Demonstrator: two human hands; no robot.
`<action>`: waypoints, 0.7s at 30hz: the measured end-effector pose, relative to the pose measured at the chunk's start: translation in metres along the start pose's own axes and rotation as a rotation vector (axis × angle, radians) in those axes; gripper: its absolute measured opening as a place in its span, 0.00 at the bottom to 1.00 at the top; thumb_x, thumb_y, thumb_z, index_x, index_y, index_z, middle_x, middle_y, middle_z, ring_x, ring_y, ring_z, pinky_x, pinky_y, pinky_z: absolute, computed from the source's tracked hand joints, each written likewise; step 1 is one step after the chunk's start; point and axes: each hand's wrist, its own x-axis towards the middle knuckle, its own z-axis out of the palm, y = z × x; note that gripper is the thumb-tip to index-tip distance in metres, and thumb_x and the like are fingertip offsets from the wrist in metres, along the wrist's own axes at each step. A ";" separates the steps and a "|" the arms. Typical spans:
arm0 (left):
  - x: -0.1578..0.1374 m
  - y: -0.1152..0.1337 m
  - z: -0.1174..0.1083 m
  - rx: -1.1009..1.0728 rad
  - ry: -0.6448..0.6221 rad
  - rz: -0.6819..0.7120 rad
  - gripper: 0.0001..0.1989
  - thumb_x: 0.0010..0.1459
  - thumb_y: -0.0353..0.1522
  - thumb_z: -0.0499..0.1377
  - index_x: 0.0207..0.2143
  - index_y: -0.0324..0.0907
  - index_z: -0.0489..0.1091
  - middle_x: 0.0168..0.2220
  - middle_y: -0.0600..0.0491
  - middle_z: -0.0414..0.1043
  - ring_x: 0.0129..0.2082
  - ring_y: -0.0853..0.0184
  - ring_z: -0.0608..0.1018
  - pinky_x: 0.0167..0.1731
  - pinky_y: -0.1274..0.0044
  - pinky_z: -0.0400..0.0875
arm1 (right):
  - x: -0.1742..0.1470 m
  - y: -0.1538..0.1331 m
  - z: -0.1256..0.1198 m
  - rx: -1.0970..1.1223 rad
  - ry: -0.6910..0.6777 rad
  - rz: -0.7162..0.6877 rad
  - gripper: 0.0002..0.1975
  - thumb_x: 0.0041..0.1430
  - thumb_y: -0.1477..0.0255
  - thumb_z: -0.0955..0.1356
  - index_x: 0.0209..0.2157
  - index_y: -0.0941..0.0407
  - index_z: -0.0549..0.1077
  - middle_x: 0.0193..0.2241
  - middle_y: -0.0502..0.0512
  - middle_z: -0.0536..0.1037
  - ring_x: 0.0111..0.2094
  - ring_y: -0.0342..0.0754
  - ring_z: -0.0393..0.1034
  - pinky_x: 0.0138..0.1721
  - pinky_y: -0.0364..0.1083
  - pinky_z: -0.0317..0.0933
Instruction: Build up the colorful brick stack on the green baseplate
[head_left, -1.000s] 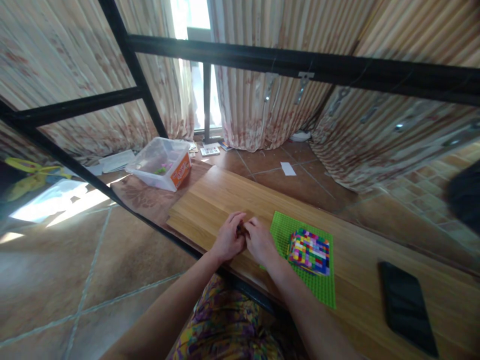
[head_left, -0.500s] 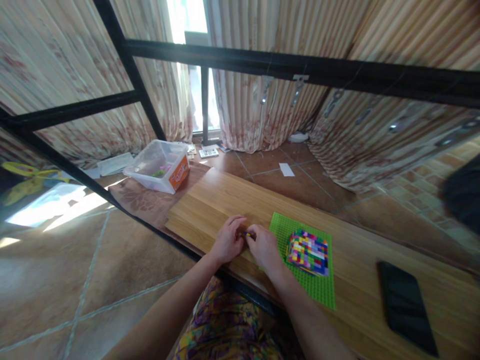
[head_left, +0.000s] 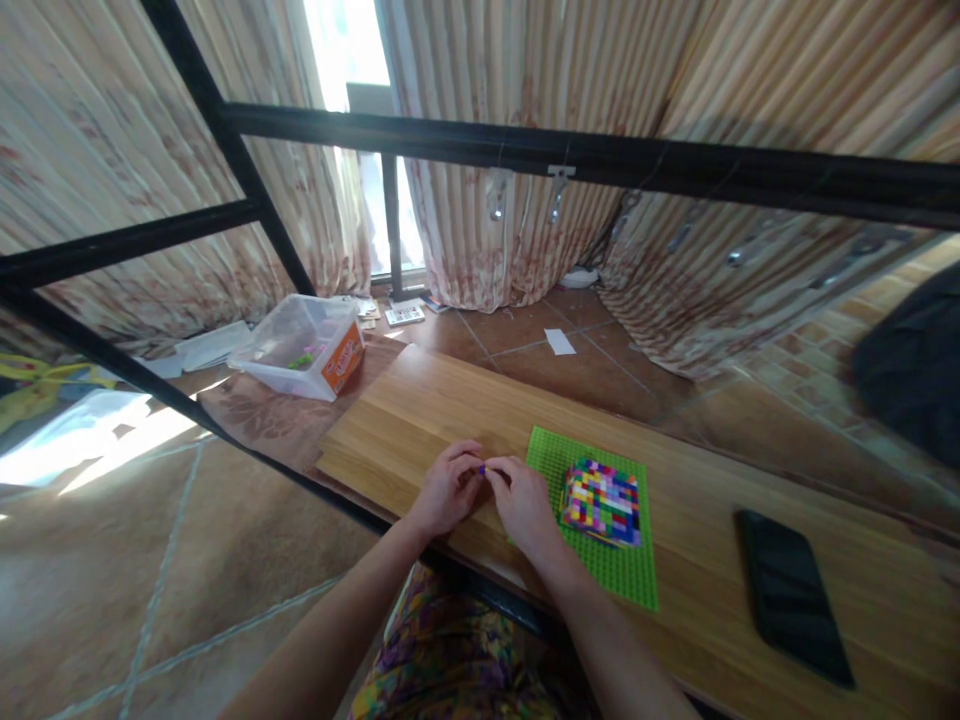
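Small purple-blue toy bricks (head_left: 482, 470) are pinched between the fingertips of my left hand (head_left: 448, 488) and my right hand (head_left: 519, 500). Both hands are closed and meet just above the wooden board, left of the green baseplate (head_left: 634, 582). How many bricks they hold I cannot make out. On the baseplate stands a block of many-coloured toy bricks (head_left: 602, 503), built up in layers. My right wrist passes over the baseplate's left edge.
A black phone (head_left: 795, 598) lies on the wooden board (head_left: 420, 395) at the right. Beyond its left end stands a clear plastic box (head_left: 281, 375) with some coloured pieces inside. A black metal bar (head_left: 450, 137) crosses in front of curtains (head_left: 540, 60).
The view has shifted slightly, so most things sit a little further left. Between my fingertips purple-blue now shows where yellow showed before. Both hands stay close together.
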 end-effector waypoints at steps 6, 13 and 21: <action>0.001 0.000 -0.002 0.007 -0.014 0.023 0.08 0.58 0.27 0.56 0.36 0.41 0.75 0.47 0.44 0.73 0.50 0.62 0.75 0.52 0.67 0.71 | 0.000 -0.006 0.001 -0.006 0.019 0.054 0.11 0.61 0.77 0.63 0.37 0.57 0.78 0.36 0.56 0.80 0.38 0.48 0.73 0.42 0.44 0.62; 0.001 -0.004 0.000 0.013 0.003 0.013 0.08 0.60 0.28 0.56 0.35 0.41 0.75 0.47 0.45 0.75 0.48 0.63 0.76 0.51 0.69 0.72 | -0.003 -0.023 -0.002 -0.075 0.079 0.082 0.11 0.61 0.77 0.63 0.35 0.58 0.78 0.34 0.57 0.79 0.36 0.49 0.73 0.40 0.45 0.62; 0.002 -0.006 0.001 0.021 0.049 0.000 0.08 0.61 0.31 0.56 0.34 0.41 0.75 0.44 0.46 0.75 0.46 0.64 0.77 0.50 0.70 0.73 | -0.038 -0.013 -0.086 -0.013 0.256 0.008 0.13 0.64 0.70 0.61 0.39 0.55 0.77 0.37 0.57 0.79 0.39 0.48 0.73 0.42 0.47 0.64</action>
